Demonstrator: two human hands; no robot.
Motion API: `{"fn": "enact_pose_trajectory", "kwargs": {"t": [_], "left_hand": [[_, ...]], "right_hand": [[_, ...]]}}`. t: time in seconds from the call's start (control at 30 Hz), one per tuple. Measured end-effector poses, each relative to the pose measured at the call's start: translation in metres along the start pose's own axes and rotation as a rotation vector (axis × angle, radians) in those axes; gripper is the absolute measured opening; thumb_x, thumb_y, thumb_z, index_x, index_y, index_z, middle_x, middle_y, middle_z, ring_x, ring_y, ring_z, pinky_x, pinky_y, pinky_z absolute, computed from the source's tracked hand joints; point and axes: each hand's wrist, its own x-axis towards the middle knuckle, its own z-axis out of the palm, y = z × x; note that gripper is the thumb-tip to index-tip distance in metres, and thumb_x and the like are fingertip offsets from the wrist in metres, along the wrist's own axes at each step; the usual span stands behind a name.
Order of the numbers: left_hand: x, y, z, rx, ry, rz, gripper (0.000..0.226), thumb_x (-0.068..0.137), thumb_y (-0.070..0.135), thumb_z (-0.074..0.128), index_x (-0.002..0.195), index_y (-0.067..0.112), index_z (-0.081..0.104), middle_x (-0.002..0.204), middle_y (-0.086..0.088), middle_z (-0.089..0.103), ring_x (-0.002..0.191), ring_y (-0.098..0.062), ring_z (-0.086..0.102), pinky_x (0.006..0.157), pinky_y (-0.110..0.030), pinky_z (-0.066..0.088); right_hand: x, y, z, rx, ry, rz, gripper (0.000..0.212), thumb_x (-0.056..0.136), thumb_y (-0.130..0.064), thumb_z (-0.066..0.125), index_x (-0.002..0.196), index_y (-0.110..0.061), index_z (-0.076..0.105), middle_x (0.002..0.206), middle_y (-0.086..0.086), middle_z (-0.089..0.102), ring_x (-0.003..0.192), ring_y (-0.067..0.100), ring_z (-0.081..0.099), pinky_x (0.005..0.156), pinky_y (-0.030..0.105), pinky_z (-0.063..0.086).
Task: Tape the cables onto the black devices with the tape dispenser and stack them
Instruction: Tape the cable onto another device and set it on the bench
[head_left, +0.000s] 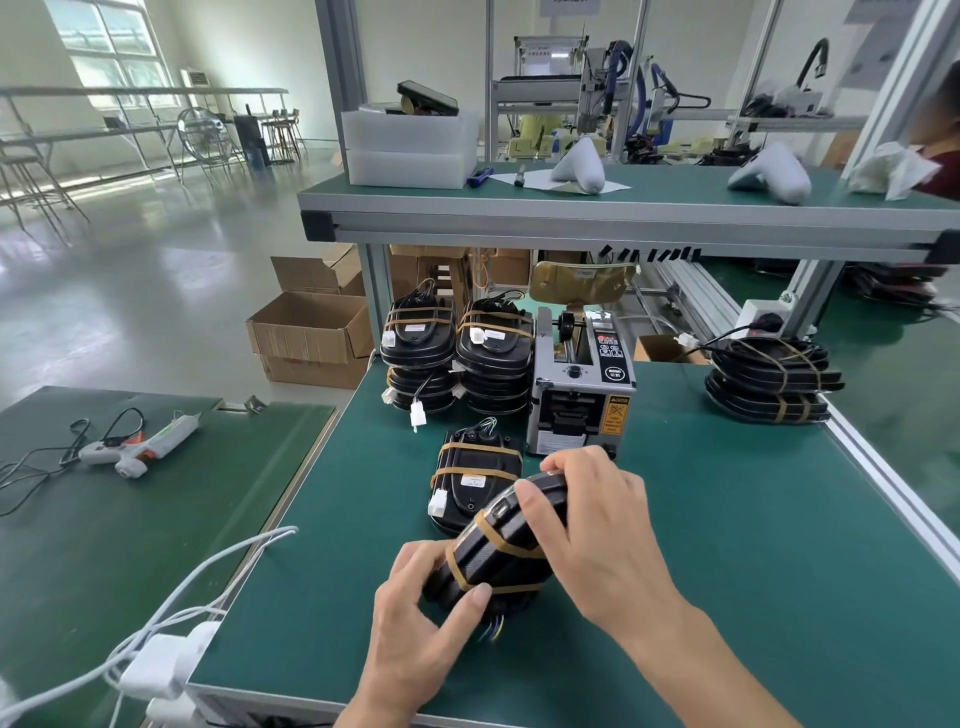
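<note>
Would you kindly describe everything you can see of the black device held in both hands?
The black device is a rounded, flattish unit with a ribbed, plastic-looking shell. Two tan tape bands wrap across it. It is tilted, raised off the green mat, in front of a taped device lying flat. The left hand grips its near end, the right hand its far end. Thin coloured wires poke out underneath.

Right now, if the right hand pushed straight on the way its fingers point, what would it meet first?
Probably the taped device lying flat just beyond the one both hands hold; right hand points up-left toward it. Depth unclear.
</note>
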Motion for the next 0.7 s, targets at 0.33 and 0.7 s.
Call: {"fn": "enact_pose_trajectory", "kwargs": {"t": [0.33, 0.7], "left_hand": [[0.001, -0.007, 0.003, 0.073, -0.222, 0.008, 0.031, 0.087, 0.044, 0.080, 0.115, 0.043, 0.067, 0.105, 0.010, 0.068, 0.095, -0.017, 0.069, 0.080, -0.019, 0.050], [-0.001, -0.008, 0.003, 0.040, -0.259, 0.018, 0.045, 0.090, 0.044, 0.080, 0.132, 0.040, 0.065, 0.114, 0.009, 0.069, 0.109, -0.020, 0.068, 0.093, -0.029, 0.053]], "right_hand": [[-0.005, -0.025, -0.009, -0.308, -0.042, -0.120, 0.050, 0.097, -0.071, 0.032, 0.111, -0.029, 0.055, 0.109, -0.009, 0.050, 0.101, 0.018, 0.051, 0.101, 0.040, 0.033], [0.077, 0.060, -0.012, 0.581, 0.124, 0.561, 0.021, 0.095, -0.021, 0.067, 0.076, -0.025, 0.076, 0.079, 0.001, 0.077, 0.067, 0.021, 0.073, 0.078, 0.042, 0.060]]}}
